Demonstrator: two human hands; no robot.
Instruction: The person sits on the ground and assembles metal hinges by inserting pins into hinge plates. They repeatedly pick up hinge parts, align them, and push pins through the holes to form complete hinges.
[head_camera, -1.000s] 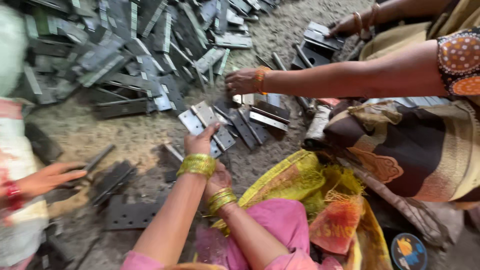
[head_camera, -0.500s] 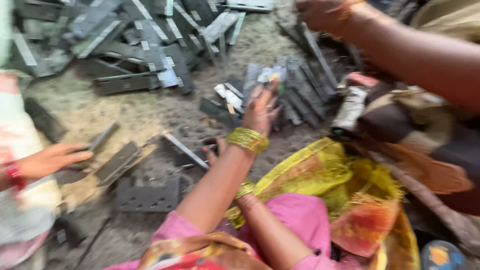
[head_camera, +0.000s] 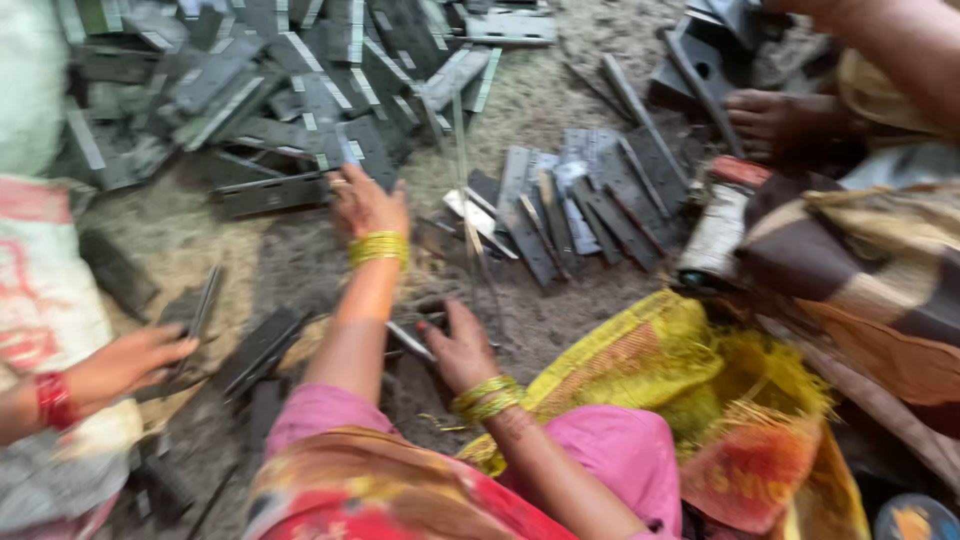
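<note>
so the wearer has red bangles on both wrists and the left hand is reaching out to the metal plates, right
Not quite: the bangles on both of the wearer's wrists are yellow, not red, as the head view shows. The red one is on another person's wrist at the left edge. The rest stands: the left hand is stretched out to the metal plates.

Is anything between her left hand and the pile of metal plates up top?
Nothing visible. The left hand already reaches the near edge of the plate pile, fingers at a dark plate. The right hand rests lower, beside a thin strip.
</note>
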